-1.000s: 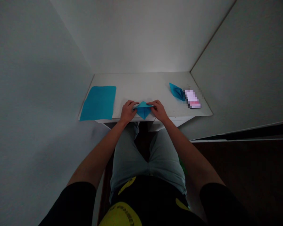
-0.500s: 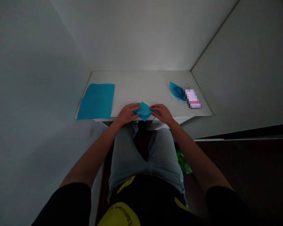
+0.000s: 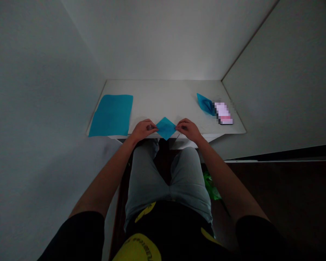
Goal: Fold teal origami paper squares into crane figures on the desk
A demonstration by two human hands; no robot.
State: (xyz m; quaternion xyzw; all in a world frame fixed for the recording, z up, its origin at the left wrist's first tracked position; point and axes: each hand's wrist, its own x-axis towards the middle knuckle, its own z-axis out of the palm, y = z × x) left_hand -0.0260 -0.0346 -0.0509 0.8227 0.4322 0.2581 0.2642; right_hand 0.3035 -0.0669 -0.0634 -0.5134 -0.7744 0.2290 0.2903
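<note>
A small piece of folded blue paper [image 3: 166, 128], diamond-shaped, is held at the front edge of the white table. My left hand [image 3: 144, 129] pinches its left corner between thumb and fingers. At the opposite corner, my right hand [image 3: 188, 128] has the same kind of pinch. The paper's near point hangs slightly past the table edge. Its underside is hidden.
On the left of the white table [image 3: 163, 94] lies a stack or sheet of blue paper [image 3: 111, 115], overhanging the front edge. A folded blue paper shape [image 3: 205, 104] rests at right beside a blurred phone [image 3: 224, 113]. Walls enclose the table's back and sides.
The folded paper's overlapping layers have come together into one flat diamond. Both hands have shifted from its faces to pinch its left and right corners.
</note>
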